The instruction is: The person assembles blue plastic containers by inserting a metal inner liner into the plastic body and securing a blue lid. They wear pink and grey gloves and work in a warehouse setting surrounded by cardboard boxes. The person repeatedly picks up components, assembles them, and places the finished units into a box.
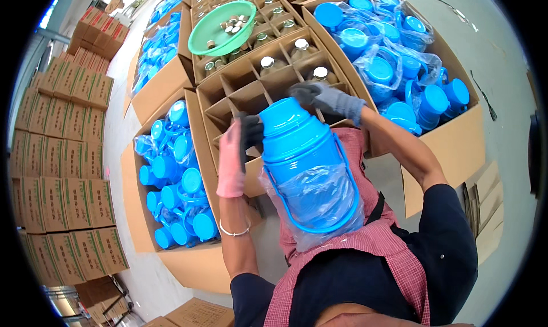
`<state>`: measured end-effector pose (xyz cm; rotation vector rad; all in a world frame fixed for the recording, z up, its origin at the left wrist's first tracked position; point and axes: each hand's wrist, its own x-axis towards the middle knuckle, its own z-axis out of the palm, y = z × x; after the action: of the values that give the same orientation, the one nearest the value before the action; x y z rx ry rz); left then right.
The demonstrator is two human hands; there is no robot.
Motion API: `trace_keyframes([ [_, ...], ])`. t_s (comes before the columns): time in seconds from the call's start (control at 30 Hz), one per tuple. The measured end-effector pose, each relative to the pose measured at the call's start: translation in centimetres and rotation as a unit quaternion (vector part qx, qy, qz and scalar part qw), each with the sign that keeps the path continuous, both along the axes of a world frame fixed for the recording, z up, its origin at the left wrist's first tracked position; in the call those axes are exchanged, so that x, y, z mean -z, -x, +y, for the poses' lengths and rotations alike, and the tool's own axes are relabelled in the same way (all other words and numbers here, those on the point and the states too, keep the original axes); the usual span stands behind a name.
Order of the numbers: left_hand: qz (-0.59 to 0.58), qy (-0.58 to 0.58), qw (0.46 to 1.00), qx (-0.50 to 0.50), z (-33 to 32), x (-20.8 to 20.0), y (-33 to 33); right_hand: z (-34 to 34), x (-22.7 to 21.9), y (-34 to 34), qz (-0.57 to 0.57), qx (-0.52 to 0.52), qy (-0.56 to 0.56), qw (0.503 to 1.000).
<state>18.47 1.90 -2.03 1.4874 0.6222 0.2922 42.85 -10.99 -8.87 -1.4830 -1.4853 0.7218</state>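
A blue plastic thermos jug (302, 155) leans against my lap, its narrower stepped end pointing away from me. Its carrying handle loops down along the body, and a clear plastic bag (319, 198) wraps the wide lower part. My left hand (242, 144), in a pink glove with a black palm, closes on the left side of the narrow end. From the right, my right hand (325, 98), in a grey glove with dark fingers, grips the rim of that end; its fingertips are partly hidden. Just beyond stands a divided carton (242, 101) holding glass bottles (268, 64) with white caps.
A green basin (197, 35) with small caps rests on the divided carton. Open cartons of bagged blue jugs flank it, one at the right (456, 138) and one at the left (137, 213). Stacked closed boxes (63, 201) line the far left. Flattened cardboard (488, 213) lies at right.
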Motion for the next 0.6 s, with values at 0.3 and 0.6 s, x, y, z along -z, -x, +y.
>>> trace_keyframes([
  [0.3,-0.117,-0.08,0.989,-0.051,0.2,1.3,-0.2,-1.5,0.7,-2.7,-0.031,0.176,0.099,0.979],
  [0.6,-0.177,0.004,0.976,-0.126,0.6,2.9,1.6,-0.1,-0.2,-1.7,0.029,0.121,0.165,0.979],
])
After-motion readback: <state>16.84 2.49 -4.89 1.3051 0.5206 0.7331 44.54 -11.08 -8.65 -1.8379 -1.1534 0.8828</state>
